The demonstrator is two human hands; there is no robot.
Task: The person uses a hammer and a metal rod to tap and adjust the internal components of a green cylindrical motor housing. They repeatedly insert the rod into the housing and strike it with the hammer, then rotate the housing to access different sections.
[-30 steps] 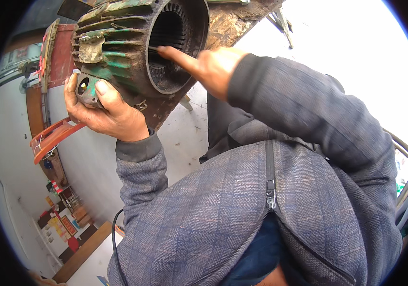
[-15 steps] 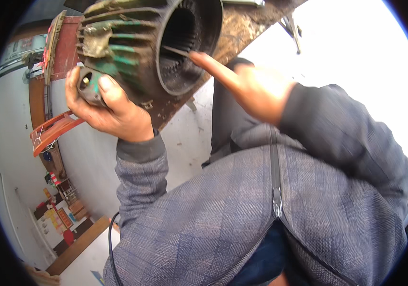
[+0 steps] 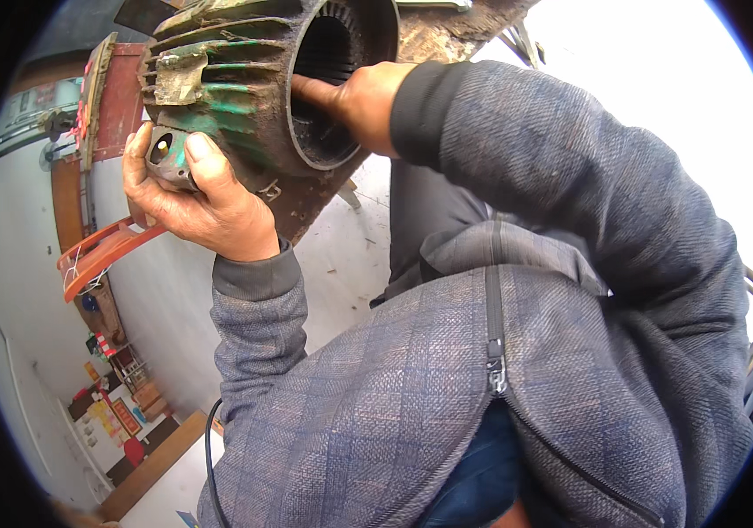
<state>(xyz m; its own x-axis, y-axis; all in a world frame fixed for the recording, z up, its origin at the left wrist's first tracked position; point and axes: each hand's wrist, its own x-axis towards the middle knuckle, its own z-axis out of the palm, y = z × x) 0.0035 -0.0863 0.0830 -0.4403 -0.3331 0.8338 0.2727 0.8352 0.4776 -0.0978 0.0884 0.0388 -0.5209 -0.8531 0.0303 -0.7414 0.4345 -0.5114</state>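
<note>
Compared with both earlier views, we now see the right hand (image 3: 366,99) pushed farther into the round opening (image 3: 325,53) of the ribbed housing (image 3: 249,97). Half a second ago it is drawn well back, with only the fingertip near the rim; now its index finger (image 3: 313,91) reaches inside and the knuckles lie across the mouth. The thin strip that shows ahead of that finger in the earlier views is hidden from us. The dark cuff (image 3: 426,113) is closer to the rim, and the hand's blur clears.
</note>
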